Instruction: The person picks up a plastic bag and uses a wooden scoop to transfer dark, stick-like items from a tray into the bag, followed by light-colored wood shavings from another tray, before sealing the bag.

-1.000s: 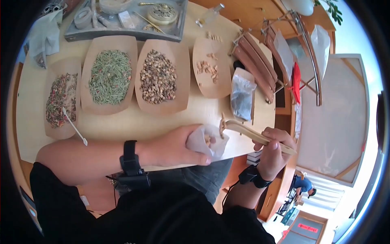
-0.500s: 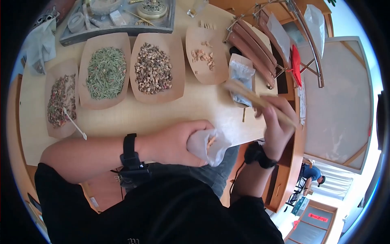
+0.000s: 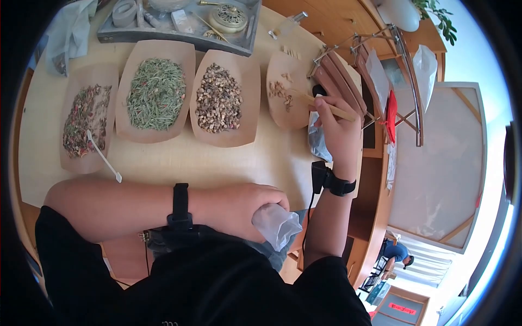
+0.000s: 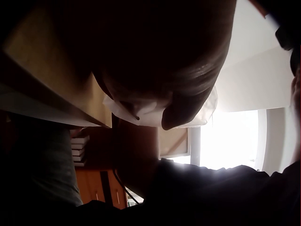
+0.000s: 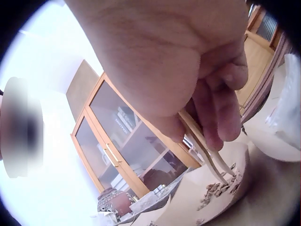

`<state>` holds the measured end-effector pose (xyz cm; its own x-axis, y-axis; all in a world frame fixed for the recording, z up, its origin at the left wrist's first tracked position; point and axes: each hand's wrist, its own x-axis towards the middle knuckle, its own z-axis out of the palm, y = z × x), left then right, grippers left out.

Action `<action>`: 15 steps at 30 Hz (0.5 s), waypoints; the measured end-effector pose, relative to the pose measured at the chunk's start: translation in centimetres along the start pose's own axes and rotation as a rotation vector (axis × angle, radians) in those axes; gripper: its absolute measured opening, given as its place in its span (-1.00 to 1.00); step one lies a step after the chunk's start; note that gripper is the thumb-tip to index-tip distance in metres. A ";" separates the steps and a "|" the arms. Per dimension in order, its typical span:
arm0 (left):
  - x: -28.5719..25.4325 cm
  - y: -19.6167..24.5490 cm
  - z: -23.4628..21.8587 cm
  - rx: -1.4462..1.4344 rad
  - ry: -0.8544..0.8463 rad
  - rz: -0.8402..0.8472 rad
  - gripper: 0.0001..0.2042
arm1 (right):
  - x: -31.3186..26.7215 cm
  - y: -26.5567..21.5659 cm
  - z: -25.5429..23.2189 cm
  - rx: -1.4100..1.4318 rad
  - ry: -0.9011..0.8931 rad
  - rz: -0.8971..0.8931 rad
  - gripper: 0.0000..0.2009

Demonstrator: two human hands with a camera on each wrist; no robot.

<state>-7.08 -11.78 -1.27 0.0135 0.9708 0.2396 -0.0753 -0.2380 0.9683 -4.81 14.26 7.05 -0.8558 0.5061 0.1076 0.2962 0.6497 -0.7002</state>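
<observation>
The left hand (image 3: 255,209) grips a translucent white pouch (image 3: 278,224) near the table's front edge; in the left wrist view the fingers are dark against the pouch (image 4: 146,113). The right hand (image 3: 338,125) pinches wooden tweezers (image 3: 338,112) over the rightmost paper tray (image 3: 293,116). In the right wrist view, the tweezers (image 5: 202,146) reach down from the right hand (image 5: 188,80), their tips among brown chips (image 5: 218,189). Whether a chip is between the tips, I cannot tell.
Left of that tray are trays of brown pieces (image 3: 218,100), green herb (image 3: 156,95) and mixed petals (image 3: 81,127) with a white stick (image 3: 106,157). Behind stands a grey tray (image 3: 174,38) with a brass burner; a rack (image 3: 340,79) and a grey packet (image 3: 318,142) are at the right.
The right hand has moved away from the pouch, up and back to the rightmost tray, with the tweezers. The left hand and pouch sit slightly lower in the head view.
</observation>
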 end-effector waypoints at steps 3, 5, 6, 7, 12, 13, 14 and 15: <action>-0.1 -0.3 0.2 -0.022 0.024 -0.014 -0.43 | 0.2 -0.4 0.1 -0.005 -0.014 -0.005 -0.76; -0.1 -0.2 0.2 -0.055 0.023 -0.024 -0.44 | 0.2 -0.6 0.1 0.027 -0.014 0.022 -0.76; -0.1 -0.1 0.2 -0.086 0.019 -0.034 -0.45 | 0.2 -0.5 0.1 0.041 -0.012 0.016 -0.77; 0.0 -0.1 0.2 -0.085 0.017 -0.031 -0.45 | 0.2 -0.4 0.0 0.055 -0.009 0.010 -0.78; 0.1 -0.3 -0.1 -0.307 0.063 -0.158 -0.42 | -2.0 0.7 -1.5 0.349 0.091 0.015 -0.76; 0.2 -0.5 -0.1 -0.308 0.062 -0.157 -0.42 | -3.0 0.9 -2.1 0.504 0.163 0.051 -0.75; 0.3 -0.7 -0.1 -0.378 0.105 -0.183 -0.41 | -4.1 0.8 -2.5 0.667 0.178 0.055 -0.69; 0.5 -0.8 -0.1 -0.446 0.146 -0.211 -0.41 | -5.1 1.0 -3.0 0.665 0.186 0.055 -0.69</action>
<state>-7.12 -11.12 -1.90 -0.0632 0.9980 -0.0008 -0.5041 -0.0312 0.8631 1.16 14.04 7.88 -0.7425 0.6556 0.1376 -0.0373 0.1646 -0.9857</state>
